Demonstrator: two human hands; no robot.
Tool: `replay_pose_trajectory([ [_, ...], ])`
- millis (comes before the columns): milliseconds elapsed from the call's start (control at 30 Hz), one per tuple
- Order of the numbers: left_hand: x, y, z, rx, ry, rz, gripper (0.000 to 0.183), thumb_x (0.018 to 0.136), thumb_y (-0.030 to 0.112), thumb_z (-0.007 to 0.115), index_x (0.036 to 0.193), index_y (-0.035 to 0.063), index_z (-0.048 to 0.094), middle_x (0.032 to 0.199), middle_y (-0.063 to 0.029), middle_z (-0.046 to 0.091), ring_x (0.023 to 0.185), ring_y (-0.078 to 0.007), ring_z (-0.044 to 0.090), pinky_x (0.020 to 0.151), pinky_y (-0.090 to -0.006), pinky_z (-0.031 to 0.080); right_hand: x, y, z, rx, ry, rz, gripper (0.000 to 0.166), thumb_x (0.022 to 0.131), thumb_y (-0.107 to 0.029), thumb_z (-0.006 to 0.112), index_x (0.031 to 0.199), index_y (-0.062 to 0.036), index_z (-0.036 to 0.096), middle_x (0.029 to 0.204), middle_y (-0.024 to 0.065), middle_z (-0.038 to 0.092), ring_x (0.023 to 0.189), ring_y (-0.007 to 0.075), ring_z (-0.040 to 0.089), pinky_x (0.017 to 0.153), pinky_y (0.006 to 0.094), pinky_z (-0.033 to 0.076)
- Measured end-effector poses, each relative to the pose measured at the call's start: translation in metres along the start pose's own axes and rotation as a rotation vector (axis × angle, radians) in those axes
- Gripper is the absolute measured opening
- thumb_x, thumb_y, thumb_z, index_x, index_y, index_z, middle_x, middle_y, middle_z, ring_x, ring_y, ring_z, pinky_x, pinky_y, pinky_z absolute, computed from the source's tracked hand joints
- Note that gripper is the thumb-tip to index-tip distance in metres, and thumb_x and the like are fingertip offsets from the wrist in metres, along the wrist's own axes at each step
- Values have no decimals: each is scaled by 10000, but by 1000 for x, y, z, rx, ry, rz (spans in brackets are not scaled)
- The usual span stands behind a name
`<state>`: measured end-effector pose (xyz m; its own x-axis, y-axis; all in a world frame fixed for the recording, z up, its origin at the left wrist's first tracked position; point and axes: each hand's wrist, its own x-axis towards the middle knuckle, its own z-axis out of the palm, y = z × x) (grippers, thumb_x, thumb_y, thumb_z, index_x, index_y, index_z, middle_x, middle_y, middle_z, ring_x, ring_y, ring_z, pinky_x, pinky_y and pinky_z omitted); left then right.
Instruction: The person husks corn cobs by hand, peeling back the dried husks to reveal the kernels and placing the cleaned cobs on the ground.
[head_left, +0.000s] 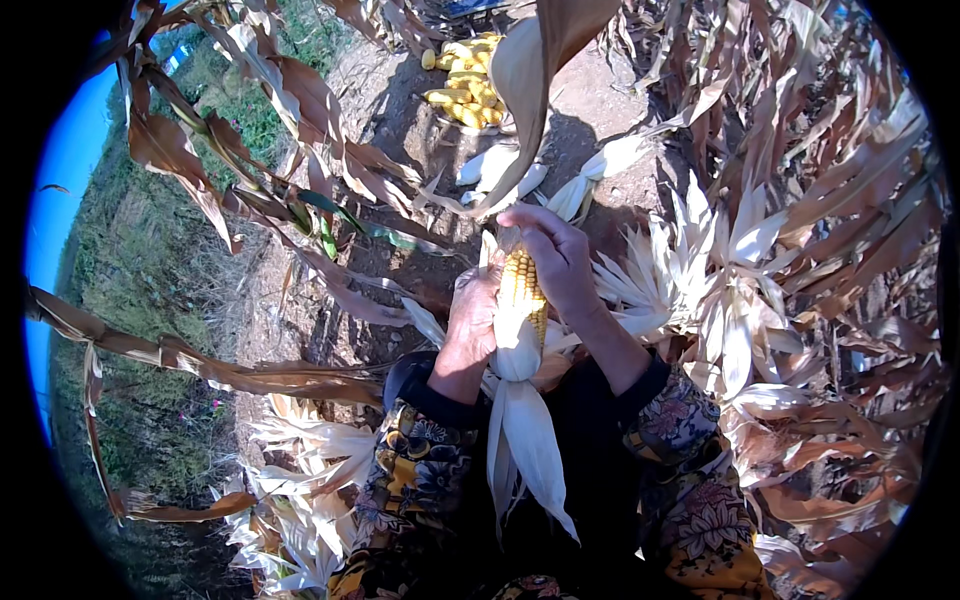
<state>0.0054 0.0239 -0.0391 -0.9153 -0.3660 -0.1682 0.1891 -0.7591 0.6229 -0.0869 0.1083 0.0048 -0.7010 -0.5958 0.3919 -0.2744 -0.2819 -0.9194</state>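
An ear of yellow corn stands out of its pale husk in front of my body, its tip pointing away from me. My left hand is closed around the ear's left side and some husk. At the upper right of the ear, my right hand has its fingers bent over the tip; whether it grips silk or husk there cannot be told. Peeled husk leaves hang down over my dark clothing.
Husked yellow ears lie piled on the soil beyond my hands. Nearer are ears still in white husk. Dry corn stalks reach in from the left, and a curled dry leaf hangs ahead. Empty husks lie at the right.
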Motion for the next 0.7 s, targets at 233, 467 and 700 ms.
replay_pose_trajectory([
  [233, 13, 2, 2, 476, 374, 496, 221, 957, 108, 486, 1013, -24, 654, 781, -81, 661, 660, -141, 598, 619, -292, 483, 1, -2, -2, -316, -10, -15, 236, 892, -28, 505, 1082, 48, 622, 915, 66, 673, 837, 88, 596, 757, 219, 481],
  [467, 9, 18, -8, 1153, 664, 762, 179, 921, 101, 520, 964, -43, 618, 716, -170, 607, 632, -241, 573, 598, -360, 448, 0, -12, -18, -345, -148, -90, 250, 866, -170, 578, 1059, -17, 618, 789, 142, 670, 668, 228, 653, 624, 310, 510],
  [700, 1, 27, -9, 1242, 638, 927, 158, 850, 35, 517, 974, 25, 614, 794, -213, 636, 767, -405, 623, 672, -425, 488, -15, -60, -20, -1057, -513, 41, 373, 820, -193, 652, 1146, -30, 567, 931, 181, 666, 850, 316, 658, 708, 355, 532],
])
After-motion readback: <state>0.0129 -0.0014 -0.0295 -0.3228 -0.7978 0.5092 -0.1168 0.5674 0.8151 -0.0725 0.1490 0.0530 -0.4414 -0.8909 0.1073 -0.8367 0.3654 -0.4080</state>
